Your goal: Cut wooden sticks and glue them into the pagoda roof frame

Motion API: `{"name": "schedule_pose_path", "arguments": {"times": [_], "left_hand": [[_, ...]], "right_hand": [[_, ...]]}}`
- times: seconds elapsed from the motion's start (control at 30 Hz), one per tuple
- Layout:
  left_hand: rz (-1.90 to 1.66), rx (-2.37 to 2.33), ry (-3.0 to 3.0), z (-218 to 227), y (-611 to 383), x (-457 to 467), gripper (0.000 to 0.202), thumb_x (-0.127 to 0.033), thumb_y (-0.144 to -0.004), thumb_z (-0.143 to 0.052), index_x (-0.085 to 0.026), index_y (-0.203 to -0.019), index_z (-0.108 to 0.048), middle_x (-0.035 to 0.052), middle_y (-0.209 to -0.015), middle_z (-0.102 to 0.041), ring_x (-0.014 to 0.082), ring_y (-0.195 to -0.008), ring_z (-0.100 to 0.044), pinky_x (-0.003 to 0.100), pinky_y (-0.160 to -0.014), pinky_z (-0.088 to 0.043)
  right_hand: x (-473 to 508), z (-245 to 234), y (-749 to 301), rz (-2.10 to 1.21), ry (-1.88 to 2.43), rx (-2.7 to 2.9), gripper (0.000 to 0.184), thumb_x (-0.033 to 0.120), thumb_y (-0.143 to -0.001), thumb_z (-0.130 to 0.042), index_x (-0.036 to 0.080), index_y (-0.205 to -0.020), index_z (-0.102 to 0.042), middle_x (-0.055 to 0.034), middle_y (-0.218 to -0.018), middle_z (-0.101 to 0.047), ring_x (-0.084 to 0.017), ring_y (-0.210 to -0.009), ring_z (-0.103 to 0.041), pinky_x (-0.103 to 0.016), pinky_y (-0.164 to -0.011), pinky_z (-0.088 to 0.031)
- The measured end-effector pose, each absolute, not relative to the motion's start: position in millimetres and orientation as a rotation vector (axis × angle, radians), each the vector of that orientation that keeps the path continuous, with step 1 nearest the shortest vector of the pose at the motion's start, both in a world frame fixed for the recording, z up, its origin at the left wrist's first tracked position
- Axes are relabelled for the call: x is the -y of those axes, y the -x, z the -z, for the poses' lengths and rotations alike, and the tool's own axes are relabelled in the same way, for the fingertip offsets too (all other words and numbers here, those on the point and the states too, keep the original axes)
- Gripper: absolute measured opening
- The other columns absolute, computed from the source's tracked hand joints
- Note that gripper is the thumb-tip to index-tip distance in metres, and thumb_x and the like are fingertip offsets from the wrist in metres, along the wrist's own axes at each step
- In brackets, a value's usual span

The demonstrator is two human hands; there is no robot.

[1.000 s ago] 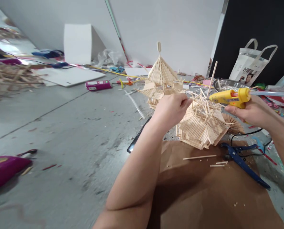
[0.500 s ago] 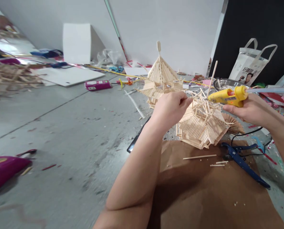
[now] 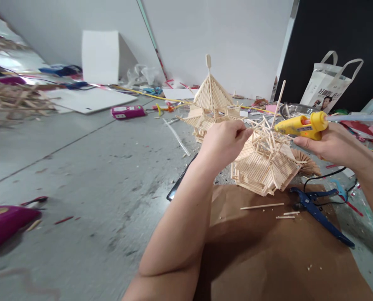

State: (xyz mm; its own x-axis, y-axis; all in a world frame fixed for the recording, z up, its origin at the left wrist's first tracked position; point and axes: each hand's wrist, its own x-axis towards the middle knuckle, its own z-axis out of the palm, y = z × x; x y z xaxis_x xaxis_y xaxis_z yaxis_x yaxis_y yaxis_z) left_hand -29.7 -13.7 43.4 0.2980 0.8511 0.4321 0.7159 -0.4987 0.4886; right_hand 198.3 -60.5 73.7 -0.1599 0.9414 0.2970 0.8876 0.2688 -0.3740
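Observation:
My right hand (image 3: 333, 144) grips a yellow hot glue gun (image 3: 302, 127), its nozzle close to the open stick framework on top of a small pavilion model (image 3: 263, 165) built of thin wooden sticks. A clear glue stick (image 3: 355, 118) runs from the gun's back end. My left hand (image 3: 225, 142) is closed in a pinch at the model's upper left, on a thin wooden stick (image 3: 251, 128) mostly hidden by the fingers. One long stick (image 3: 279, 102) rises from the top of the framework. Behind stands a second stick model with a pointed roof (image 3: 209, 98).
Brown paper (image 3: 286, 259) lies in front, bearing loose sticks (image 3: 262, 206) and a blue cutter (image 3: 322, 217). A black phone-like slab (image 3: 181, 179) is under my left forearm. Magenta boxes (image 3: 128, 111) sit to the left. A metal bowl (image 3: 294, 110) and a white bag (image 3: 327, 85) stand behind right.
The glue gun and my right hand have shifted very slightly to the right. My left hand and the models stay where they were.

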Motion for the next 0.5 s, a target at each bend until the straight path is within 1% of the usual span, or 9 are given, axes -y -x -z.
{"name": "schedule_pose_path", "arguments": {"times": [0.07,0.2,0.3,0.37,0.5], "left_hand": [[-0.982,-1.454,-2.365,-43.4,29.8,13.9,0.032,-0.032,-0.08,-0.046,-0.018,-0.051,-0.041,-0.0016,-0.051,-0.042,0.0101,-0.05,-0.033,0.026,-0.052,-0.024],[-0.973,-1.459,-2.366,-43.9,29.6,14.5,0.032,-0.031,-0.08,-0.046,-0.017,-0.052,-0.043,-0.0006,-0.052,-0.045,0.0105,-0.051,-0.035,0.026,-0.052,-0.024],[-0.961,-1.462,-2.353,-44.4,29.5,15.0,0.032,-0.032,-0.08,-0.045,-0.017,-0.052,-0.043,-0.0006,-0.052,-0.044,0.0108,-0.051,-0.036,0.026,-0.052,-0.024],[-0.957,-1.46,-2.347,-44.5,29.5,15.1,0.032,-0.032,-0.08,-0.045,-0.018,-0.052,-0.041,-0.0013,-0.051,-0.042,0.0106,-0.051,-0.034,0.026,-0.053,-0.024],[-0.968,-1.453,-2.353,-44.3,29.7,14.6,0.033,-0.032,-0.08,-0.045,-0.018,-0.051,-0.037,-0.002,-0.05,-0.04,0.0097,-0.05,-0.031,0.026,-0.052,-0.023]], "right_hand": [[60.0,-73.6,-198.7,-0.141,1.628,2.086,0.041,0.054,-0.075,-0.055,0.023,-0.102,-0.064,-0.0026,-0.078,-0.065,-0.023,-0.077,-0.061,-0.032,-0.066,-0.046],[57.2,-70.9,-201.8,-0.147,1.631,2.049,0.042,0.055,-0.073,-0.057,0.024,-0.1,-0.065,-0.0017,-0.077,-0.066,-0.021,-0.071,-0.061,-0.033,-0.065,-0.047],[56.5,-69.7,-202.8,-0.174,1.672,2.023,0.046,0.056,-0.072,-0.057,0.023,-0.103,-0.064,-0.0028,-0.082,-0.067,-0.022,-0.074,-0.061,-0.035,-0.068,-0.047],[56.8,-69.9,-202.4,-0.192,1.681,2.023,0.045,0.056,-0.072,-0.057,0.023,-0.102,-0.064,-0.0032,-0.083,-0.067,-0.022,-0.076,-0.061,-0.035,-0.069,-0.047],[57.7,-70.9,-202.1,-0.172,1.681,2.039,0.041,0.056,-0.073,-0.056,0.022,-0.094,-0.066,-0.0035,-0.076,-0.065,-0.022,-0.071,-0.06,-0.033,-0.061,-0.045]]}}
